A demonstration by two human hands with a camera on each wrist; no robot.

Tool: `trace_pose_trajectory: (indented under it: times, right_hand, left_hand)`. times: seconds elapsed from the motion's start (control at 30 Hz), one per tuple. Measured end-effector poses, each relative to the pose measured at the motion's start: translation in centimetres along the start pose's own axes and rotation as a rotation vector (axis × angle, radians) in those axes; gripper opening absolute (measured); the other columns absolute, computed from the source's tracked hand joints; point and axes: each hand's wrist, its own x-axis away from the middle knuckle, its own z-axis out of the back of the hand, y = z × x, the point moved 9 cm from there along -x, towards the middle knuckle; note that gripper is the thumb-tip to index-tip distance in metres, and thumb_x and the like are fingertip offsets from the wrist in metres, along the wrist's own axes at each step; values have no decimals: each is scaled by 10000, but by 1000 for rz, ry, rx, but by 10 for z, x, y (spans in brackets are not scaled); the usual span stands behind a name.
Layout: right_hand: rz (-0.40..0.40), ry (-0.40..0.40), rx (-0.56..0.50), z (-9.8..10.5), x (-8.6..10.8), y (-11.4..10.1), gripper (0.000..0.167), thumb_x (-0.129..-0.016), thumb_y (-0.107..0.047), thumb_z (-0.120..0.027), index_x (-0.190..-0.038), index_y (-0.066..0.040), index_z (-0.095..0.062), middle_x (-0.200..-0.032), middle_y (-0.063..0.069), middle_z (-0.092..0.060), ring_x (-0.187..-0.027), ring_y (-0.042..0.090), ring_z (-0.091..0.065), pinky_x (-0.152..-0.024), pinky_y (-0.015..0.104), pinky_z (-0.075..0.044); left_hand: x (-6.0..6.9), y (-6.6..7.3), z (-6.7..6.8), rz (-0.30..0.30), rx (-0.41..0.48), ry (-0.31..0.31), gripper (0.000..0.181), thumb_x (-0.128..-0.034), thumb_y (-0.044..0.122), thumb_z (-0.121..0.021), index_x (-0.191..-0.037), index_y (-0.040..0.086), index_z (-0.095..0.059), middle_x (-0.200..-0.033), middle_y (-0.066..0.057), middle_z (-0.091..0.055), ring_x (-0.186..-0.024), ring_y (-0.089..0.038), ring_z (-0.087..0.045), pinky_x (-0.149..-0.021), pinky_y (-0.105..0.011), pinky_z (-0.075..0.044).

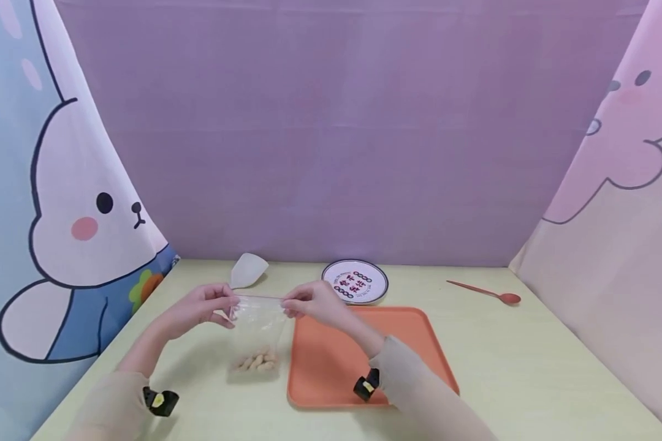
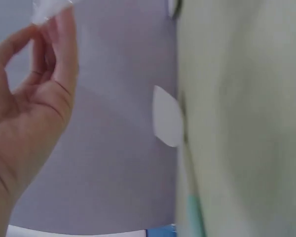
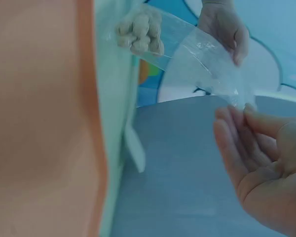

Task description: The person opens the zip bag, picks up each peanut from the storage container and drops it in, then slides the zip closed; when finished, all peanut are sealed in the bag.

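Between both hands hangs a clear zip bag [image 1: 258, 327], its top edge stretched level. Unshelled peanuts [image 1: 258, 360] lie in a heap at its bottom, and they also show through the plastic in the right wrist view. My left hand [image 1: 206, 306] pinches the bag's upper left corner. At the upper right corner, my right hand [image 1: 317, 304] pinches the edge between thumb and fingertips [image 3: 232, 118]. Whether the seal is joined cannot be told. The bag hangs just left of an orange tray [image 1: 331, 361], whose surface shows no items.
Behind the left hand lies a white spatula [image 1: 248, 271] with a teal handle [image 2: 195, 215]. A round plate [image 1: 375, 285] with red printing stands beyond the tray. Far right on the table lies a red spoon [image 1: 509, 299]. Curtains close off the back and sides.
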Motion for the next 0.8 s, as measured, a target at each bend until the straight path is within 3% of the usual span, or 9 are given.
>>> trace_pose_trajectory:
  times: [0.17, 0.33, 0.6, 0.8]
  right_hand:
    - [-6, 107, 242, 19, -1, 24, 184, -864, -203, -671, -997, -88, -726, -903, 34, -725, -771, 109, -666, -666, 192, -524]
    - [21, 141, 283, 40, 8, 35, 153, -866, -183, -667, -974, -92, -726, -911, 32, -716, -802, 116, -645, -682, 212, -519]
    - [-1, 149, 307, 78, 31, 47, 133, -869, -163, -663, -961, -89, -725, -912, 26, -708, -841, 126, -646, -716, 220, -517]
    - [-2, 199, 343, 117, 52, 57, 170, -883, -152, -648, -995, -43, -715, -936, 88, -715, -824, 158, -654, -701, 236, -529]
  left_hand:
    - [-17, -39, 3, 150, -11, 109, 385, -948, 262, -559, -1114, -82, -508, -1007, -131, -593, -881, -191, -627, -775, -378, -571]
    - [-27, -58, 4, 227, -115, 193, 317, -919, 178, -594, -1088, -86, -544, -936, -91, -621, -767, -150, -633, -693, -335, -578]
    - [-32, -58, -1, 262, -256, 290, 212, -823, 53, -654, -960, -105, -620, -725, -89, -633, -550, -111, -579, -544, -283, -546]
    - [-24, -50, 6, 262, -374, 366, 259, -842, 94, -650, -999, -109, -622, -796, -135, -648, -580, -121, -589, -552, -270, -530]
